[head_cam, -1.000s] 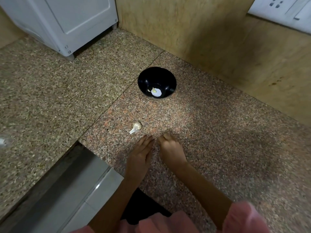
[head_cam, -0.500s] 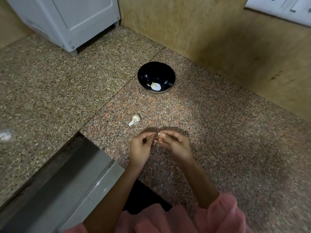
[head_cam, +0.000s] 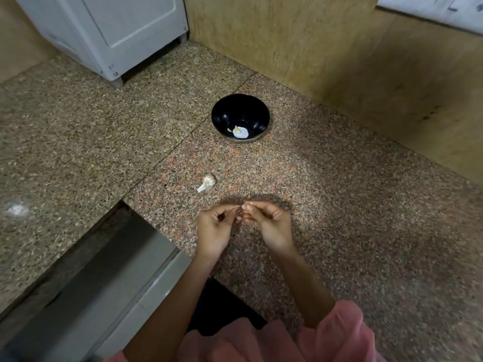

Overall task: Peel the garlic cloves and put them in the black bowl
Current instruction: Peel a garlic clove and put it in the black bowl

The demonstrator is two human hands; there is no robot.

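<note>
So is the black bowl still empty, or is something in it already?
Not empty. The black bowl stands upright on the counter with a small pale piece, likely a garlic clove, on its bottom beside a white glare patch.

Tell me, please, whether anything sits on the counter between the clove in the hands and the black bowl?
Nothing visible does. The counter from the clove, pinched between left hand and right hand, to the black bowl is bare; the garlic piece lies off left.

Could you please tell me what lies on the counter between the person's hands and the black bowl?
In the head view, a garlic piece lies left of the line from the hands to the black bowl; otherwise bare counter.
</note>
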